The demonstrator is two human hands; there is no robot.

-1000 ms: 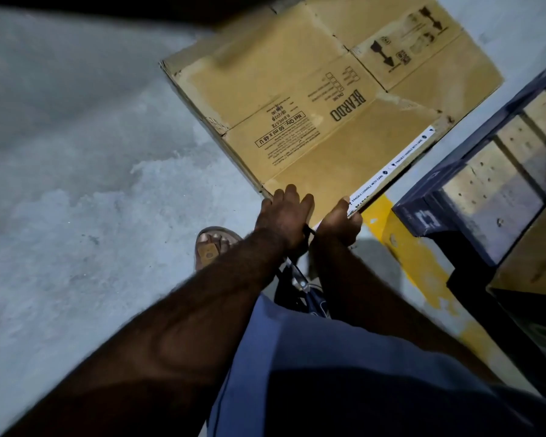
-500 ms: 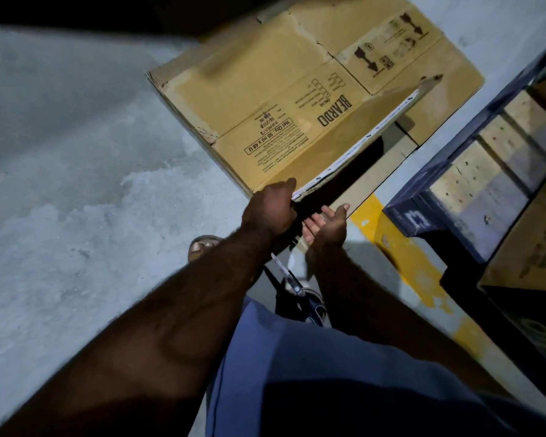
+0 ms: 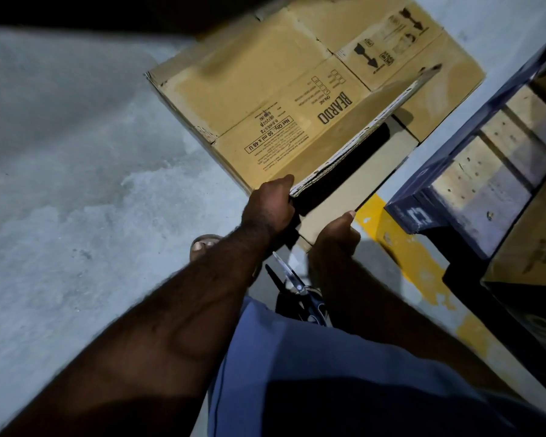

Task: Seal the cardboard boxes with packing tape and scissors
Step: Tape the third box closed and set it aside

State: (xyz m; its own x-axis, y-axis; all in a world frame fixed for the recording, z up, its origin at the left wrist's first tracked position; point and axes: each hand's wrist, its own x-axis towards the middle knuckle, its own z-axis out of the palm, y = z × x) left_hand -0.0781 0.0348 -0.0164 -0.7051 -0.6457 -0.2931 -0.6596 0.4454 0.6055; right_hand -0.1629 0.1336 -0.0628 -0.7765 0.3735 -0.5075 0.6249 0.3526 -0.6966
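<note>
A flattened brown cardboard box [image 3: 265,99] printed BEARDO lies on the grey floor ahead of me. My left hand [image 3: 270,209] grips the near corner of its upper layer and holds that edge lifted, so a dark gap shows beneath. My right hand [image 3: 336,233] grips the near edge of the lower cardboard panel [image 3: 360,181], thumb on top. Scissors [image 3: 297,285] with dark handles hang by my thigh between my forearms, blades pointing up. No tape roll is visible.
A blue pallet [image 3: 473,171] loaded with cartons stands close on the right, over a yellow floor stripe [image 3: 401,244]. My sandalled foot [image 3: 205,244] is just below the left hand. Bare concrete floor [image 3: 76,184] spreads to the left.
The box lay flat one second ago with both hands at its near edge. My left hand has lifted the upper layer, and my right hand has turned over to grasp the lower panel.
</note>
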